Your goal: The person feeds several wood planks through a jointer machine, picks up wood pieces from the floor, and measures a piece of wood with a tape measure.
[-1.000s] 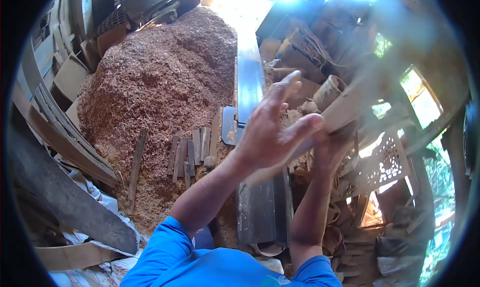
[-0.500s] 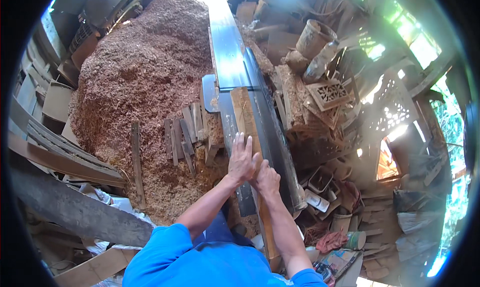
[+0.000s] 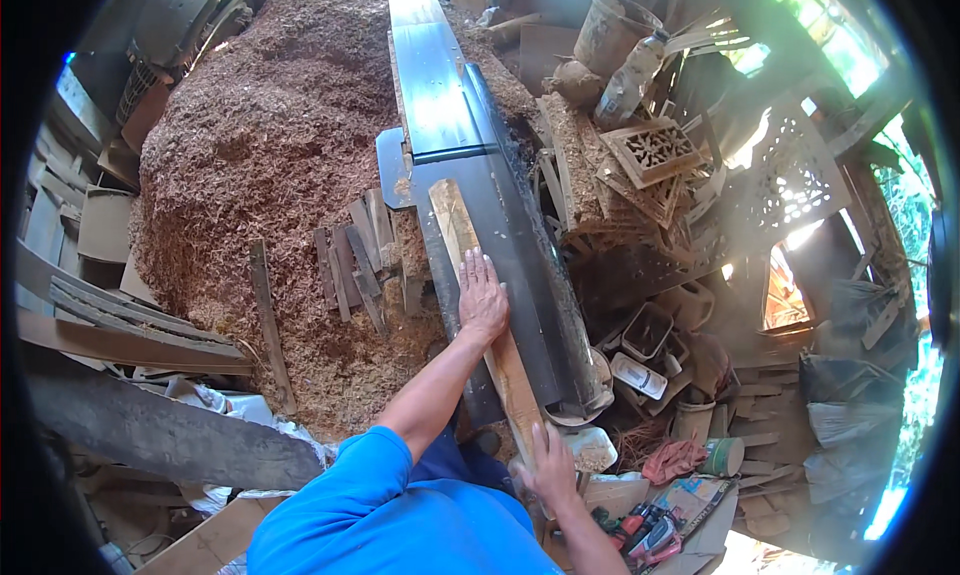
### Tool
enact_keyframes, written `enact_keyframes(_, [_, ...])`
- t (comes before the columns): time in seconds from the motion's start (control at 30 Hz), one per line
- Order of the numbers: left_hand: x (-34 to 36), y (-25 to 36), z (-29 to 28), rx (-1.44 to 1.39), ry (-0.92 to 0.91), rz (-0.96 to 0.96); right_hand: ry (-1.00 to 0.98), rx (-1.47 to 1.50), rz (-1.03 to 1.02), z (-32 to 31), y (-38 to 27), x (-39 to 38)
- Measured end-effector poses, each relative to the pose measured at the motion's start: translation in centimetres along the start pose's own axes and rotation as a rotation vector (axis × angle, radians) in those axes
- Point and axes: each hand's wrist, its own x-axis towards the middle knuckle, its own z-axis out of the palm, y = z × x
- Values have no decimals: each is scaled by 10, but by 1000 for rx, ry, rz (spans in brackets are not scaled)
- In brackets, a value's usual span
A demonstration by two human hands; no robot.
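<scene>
A long, narrow wooden board (image 3: 513, 375) lies lengthwise on the dark metal bed of a jointer (image 3: 525, 285), its far end just short of the shiny bed section. My left hand (image 3: 484, 303) rests flat on top of the board around its middle, fingers stretched forward. Close to my body, my right hand (image 3: 550, 467) grips the board's near end, which reaches past the edge of the bed. The underside of the board is hidden.
A large heap of wood shavings (image 3: 270, 145) rises left of the jointer, with several offcuts (image 3: 350, 265) at its foot. To the right are a plastic bottle (image 3: 632, 80), a carved wooden panel (image 3: 652, 153), plastic containers (image 3: 640, 375) and a green can (image 3: 722, 457).
The board has come back toward me, its far end now off the shiny section. My right hand has moved back to the near end; my left stays on top.
</scene>
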Motion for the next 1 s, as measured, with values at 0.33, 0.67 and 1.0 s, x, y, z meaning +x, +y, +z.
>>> enact_keyframes(0.33, [69, -40, 8, -23, 85, 28, 46, 26, 60, 24, -12, 32])
enact_keyframes(0.67, [115, -62, 11, -9, 81, 67, 111, 105, 49, 35, -17, 74])
enact_keyframes(1.0, [183, -98, 17, 95, 73, 112, 118, 198, 91, 35, -28, 139])
